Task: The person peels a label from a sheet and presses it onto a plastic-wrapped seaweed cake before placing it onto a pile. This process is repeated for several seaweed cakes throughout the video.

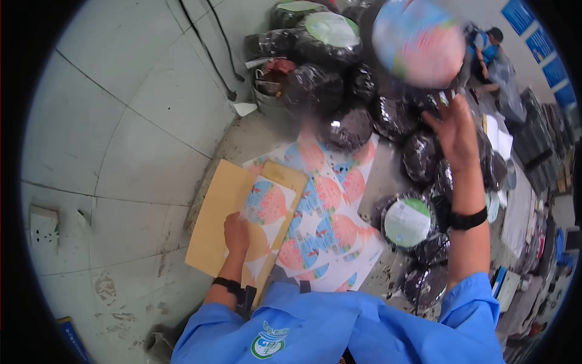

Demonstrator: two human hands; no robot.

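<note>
Unreadable chest logo (267, 343), printed labels (321, 224)

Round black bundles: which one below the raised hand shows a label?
The wrapped bundle just left of the right hand's forearm shows a white-and-green round label facing up; its neighbours there show only shiny black wrap.

Place: a workshop or packing area, seen from above a cluttered work surface.
Landmark: a pile of round tins wrapped in black plastic film (339, 91) fills the top middle.
Printed stock: sheets of round colour labels (327, 212) lie just below the pile, beside brown card sheets (221, 212).
Walls and floor: large pale tiles (121, 121) spread left of the pile, with a wall socket (43, 227) far to its lower left.
Cables: black leads (212, 42) run down the tiles, upper left of the pile.
Workwear: a blue uniform jacket with a badge (270, 341).
Others: a person in blue (485, 48) stands right of the pile.
</note>
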